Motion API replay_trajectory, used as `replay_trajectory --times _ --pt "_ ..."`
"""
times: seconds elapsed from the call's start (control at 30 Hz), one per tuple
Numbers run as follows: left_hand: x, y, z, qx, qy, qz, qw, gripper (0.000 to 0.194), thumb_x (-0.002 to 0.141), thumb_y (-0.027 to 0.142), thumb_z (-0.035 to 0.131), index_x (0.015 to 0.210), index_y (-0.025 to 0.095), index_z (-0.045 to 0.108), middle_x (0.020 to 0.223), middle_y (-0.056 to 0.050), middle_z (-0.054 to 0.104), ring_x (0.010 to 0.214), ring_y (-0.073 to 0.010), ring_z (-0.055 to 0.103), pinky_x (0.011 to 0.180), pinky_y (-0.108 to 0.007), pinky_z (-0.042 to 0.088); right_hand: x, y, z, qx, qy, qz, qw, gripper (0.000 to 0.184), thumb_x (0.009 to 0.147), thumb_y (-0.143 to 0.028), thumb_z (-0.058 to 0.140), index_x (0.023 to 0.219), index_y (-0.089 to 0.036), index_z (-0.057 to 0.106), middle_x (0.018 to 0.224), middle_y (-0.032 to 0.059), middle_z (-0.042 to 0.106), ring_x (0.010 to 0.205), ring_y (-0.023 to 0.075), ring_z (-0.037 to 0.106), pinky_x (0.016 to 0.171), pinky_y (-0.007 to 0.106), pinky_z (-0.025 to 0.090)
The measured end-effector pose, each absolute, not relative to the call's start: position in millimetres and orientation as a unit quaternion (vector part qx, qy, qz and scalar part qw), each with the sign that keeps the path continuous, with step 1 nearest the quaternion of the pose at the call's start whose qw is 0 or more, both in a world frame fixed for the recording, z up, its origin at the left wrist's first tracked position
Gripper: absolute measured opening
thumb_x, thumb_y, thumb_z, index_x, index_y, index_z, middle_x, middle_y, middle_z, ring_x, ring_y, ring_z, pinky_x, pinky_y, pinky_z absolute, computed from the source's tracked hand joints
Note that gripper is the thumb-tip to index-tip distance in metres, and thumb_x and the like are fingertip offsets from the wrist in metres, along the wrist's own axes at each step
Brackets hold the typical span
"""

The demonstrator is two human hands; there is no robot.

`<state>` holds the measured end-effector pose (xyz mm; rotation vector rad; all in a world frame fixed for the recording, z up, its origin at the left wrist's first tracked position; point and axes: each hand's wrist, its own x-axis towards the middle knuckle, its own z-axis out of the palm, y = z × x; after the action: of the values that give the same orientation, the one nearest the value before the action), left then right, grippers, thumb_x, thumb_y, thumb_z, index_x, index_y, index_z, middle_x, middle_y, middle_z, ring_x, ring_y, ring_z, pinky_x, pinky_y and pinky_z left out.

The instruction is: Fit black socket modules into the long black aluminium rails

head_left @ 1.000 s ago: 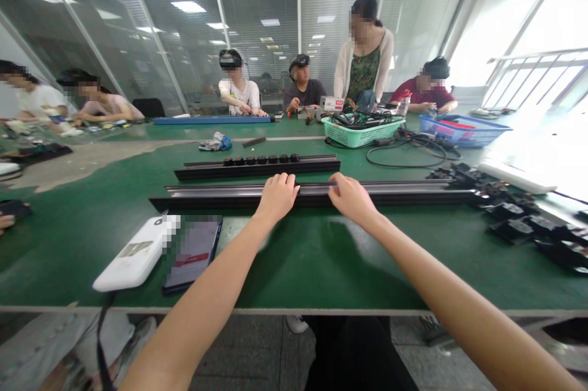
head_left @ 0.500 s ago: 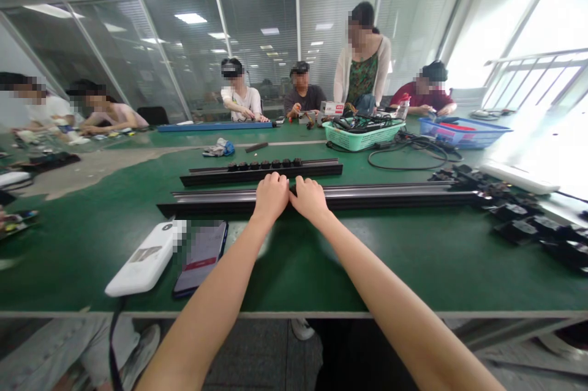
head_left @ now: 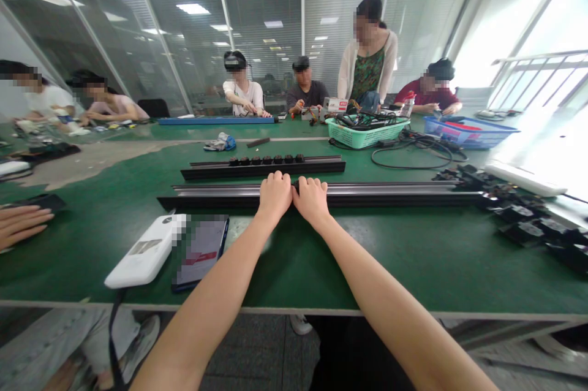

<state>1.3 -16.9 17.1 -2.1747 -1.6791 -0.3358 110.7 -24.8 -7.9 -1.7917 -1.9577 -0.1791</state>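
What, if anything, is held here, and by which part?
The left-hand grip and right-hand grip rest on the nearer black rail, near its middle; whether either closes on it or the dark piece between is unclear.

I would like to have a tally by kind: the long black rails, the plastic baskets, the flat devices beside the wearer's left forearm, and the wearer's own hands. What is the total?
Rails: 2, nearer rail and farther rail
Baskets: 2, green basket and blue basket
Devices: 2, white device and dark-edged phone
Hands: 2, left hand and right hand
Total: 8
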Motion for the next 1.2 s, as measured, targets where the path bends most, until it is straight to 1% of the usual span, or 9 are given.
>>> replay_trajectory --times 0.2,0.37,0.6,0.83,1.2 --pt "1.1 -14.5 15.7 -0.778 -0.591 -0.121 0.176 0.024 0.097 0.017 0.046 0.110 0.011 0.065 0.110 -0.017 0.063 0.107 -0.0295 0.060 0.084 -0.038 0.050 110.9 -22.2 -8.4 -0.656 -0.716 -0.051 0.233 0.031 0.103 -0.037 0.041 0.114 -0.015 0.061 0.117 0.0195 0.067 0.112 0.0314 0.054 0.096 0.045 0.034" --pt "1.2 -15.0 16.4 -0.777 -0.592 -0.120 0.178 0.025 0.098 0.017 0.044 0.111 0.010 0.065 0.110 -0.018 0.063 0.107 -0.0294 0.060 0.083 -0.037 0.049 111.9 -21.5 -7.4 -0.655 -0.718 -0.051 0.230 0.031 0.103 -0.037 0.043 0.113 -0.015 0.062 0.116 0.0196 0.068 0.112 0.0316 0.054 0.096 0.045 0.034" --pt "2.2 -15.2 15.4 -0.777 -0.588 -0.122 0.188 0.030 0.101 0.019 0.039 0.111 0.009 0.066 0.109 -0.018 0.064 0.105 -0.0297 0.061 0.084 -0.038 0.047 115.7 -22.3 -6.3 -0.658 -0.714 -0.055 0.233 0.031 0.103 -0.036 0.042 0.112 -0.013 0.062 0.115 0.0184 0.068 0.112 0.0315 0.056 0.096 0.043 0.035" --pt "2.2 -15.7 14.3 -0.778 -0.586 -0.121 0.192 0.031 0.103 0.023 0.039 0.109 0.010 0.066 0.109 -0.017 0.064 0.105 -0.0295 0.061 0.083 -0.038 0.047 118.8 -21.1 -6.2 -0.662 -0.712 -0.058 0.228 0.030 0.103 -0.036 0.043 0.111 -0.014 0.062 0.114 0.0183 0.069 0.112 0.0306 0.056 0.096 0.042 0.034" --pt "2.6 -16.1 13.5 -0.778 -0.587 -0.127 0.184 0.032 0.103 0.024 0.037 0.111 0.011 0.066 0.111 -0.018 0.063 0.107 -0.0294 0.059 0.083 -0.038 0.048 122.6 -21.9 -4.4 -0.669 -0.704 -0.060 0.231 0.030 0.101 -0.037 0.045 0.108 -0.015 0.063 0.112 0.0183 0.070 0.110 0.0307 0.057 0.095 0.042 0.034"
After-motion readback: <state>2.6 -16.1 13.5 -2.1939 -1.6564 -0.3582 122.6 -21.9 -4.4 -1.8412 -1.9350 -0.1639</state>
